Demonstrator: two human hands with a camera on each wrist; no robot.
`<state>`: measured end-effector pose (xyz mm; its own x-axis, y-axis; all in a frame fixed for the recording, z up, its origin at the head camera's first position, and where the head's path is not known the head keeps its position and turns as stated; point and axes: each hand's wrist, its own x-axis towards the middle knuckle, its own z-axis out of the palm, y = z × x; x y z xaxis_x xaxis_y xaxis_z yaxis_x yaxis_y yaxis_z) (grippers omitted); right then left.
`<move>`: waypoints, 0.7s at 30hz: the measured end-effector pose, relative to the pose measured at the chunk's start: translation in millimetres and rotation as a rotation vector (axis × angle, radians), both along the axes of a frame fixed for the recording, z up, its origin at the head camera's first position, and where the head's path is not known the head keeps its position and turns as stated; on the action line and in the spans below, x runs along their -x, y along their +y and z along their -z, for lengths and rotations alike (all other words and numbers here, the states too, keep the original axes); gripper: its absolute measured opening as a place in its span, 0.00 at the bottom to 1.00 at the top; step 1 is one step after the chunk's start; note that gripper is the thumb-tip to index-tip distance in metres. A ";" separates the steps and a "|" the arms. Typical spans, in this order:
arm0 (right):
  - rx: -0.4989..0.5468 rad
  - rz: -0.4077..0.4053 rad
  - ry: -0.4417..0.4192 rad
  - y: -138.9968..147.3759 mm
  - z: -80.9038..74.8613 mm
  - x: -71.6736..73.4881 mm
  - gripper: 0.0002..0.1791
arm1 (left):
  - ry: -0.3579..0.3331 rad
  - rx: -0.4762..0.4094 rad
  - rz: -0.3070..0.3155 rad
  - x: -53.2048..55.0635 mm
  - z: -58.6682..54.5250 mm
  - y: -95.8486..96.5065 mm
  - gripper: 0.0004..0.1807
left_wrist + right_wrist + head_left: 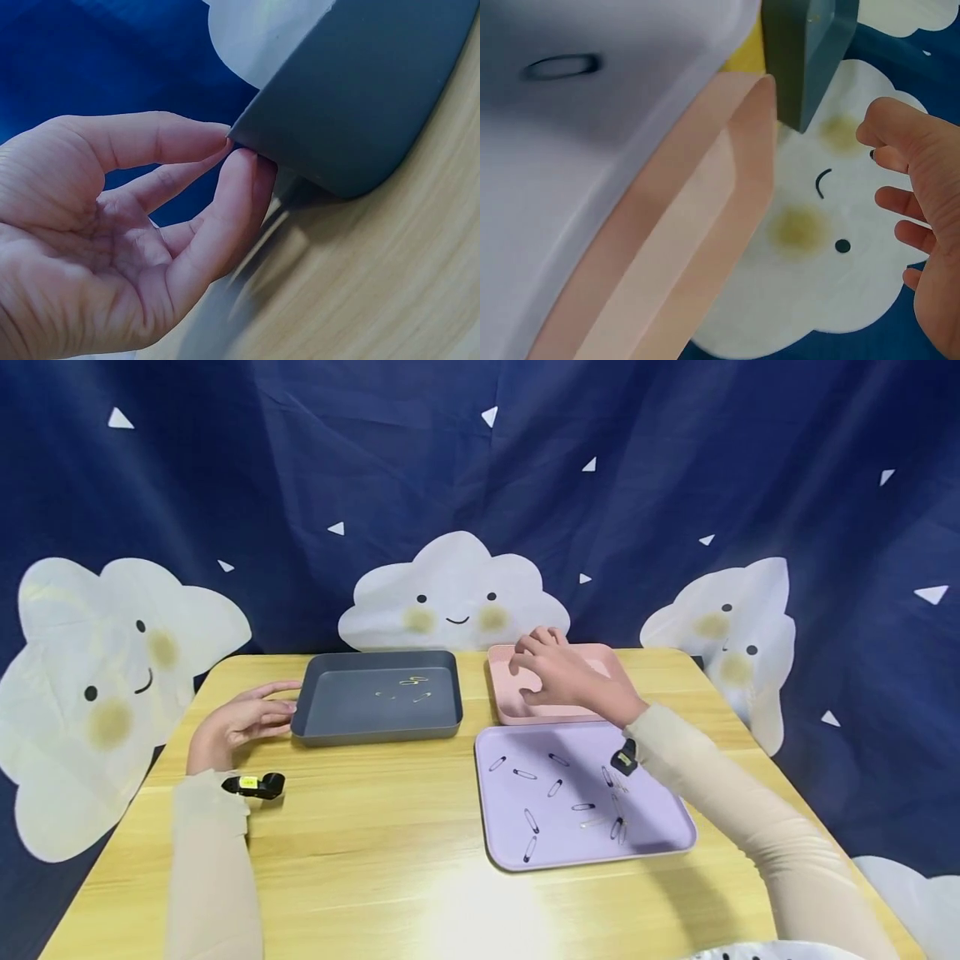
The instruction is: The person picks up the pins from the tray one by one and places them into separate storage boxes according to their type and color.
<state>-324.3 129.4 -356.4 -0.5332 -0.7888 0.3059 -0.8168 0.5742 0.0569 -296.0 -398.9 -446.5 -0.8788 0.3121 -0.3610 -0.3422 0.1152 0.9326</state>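
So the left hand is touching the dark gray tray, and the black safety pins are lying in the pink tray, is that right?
Not quite: the black safety pins lie in the purple tray, as the head view shows, not the pink tray. The left hand is touching the dark gray tray.

Head view faces forward-down; wrist views (nearer) share the grey tray (345, 703).

Navy cloth backdrop (420, 460) — smiling white clouds (457, 572), small triangles (490, 417) — behind yellowish wood-grain table (360, 827), bright glare (487, 914) on top.
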 end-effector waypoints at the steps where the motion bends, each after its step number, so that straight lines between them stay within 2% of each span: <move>1: -0.004 -0.008 0.014 6.0 0.8 -3.0 0.15 | -0.001 -0.002 0.002 -0.4 0.2 -0.3 0.32; 4: -0.027 -0.010 0.061 24.0 4.3 -11.5 0.15 | -0.008 -0.014 0.005 -1.3 0.8 -1.8 0.32; 8: -0.073 0.029 0.150 46.8 8.8 -22.3 0.15 | -0.012 -0.032 0.007 -2.2 1.7 -4.5 0.31; 11: -0.074 0.036 0.121 63.5 11.9 -30.2 0.16 | -0.022 -0.042 0.002 -3.0 2.0 -5.3 0.31; 15: -0.063 0.030 0.022 86.3 18.4 -40.2 0.16 | -0.048 -0.074 -0.010 -3.4 1.1 -4.0 0.30; 21: -0.117 0.055 0.000 117.0 32.0 -58.0 0.16 | -0.052 -0.096 -0.010 -1.7 -1.0 -0.5 0.29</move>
<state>-266.2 246.4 -388.4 -0.5770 -0.7883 0.2137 -0.7840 0.6080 0.1256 -294.4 -399.3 -445.5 -0.8630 0.3388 -0.3749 -0.3909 0.0225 0.9202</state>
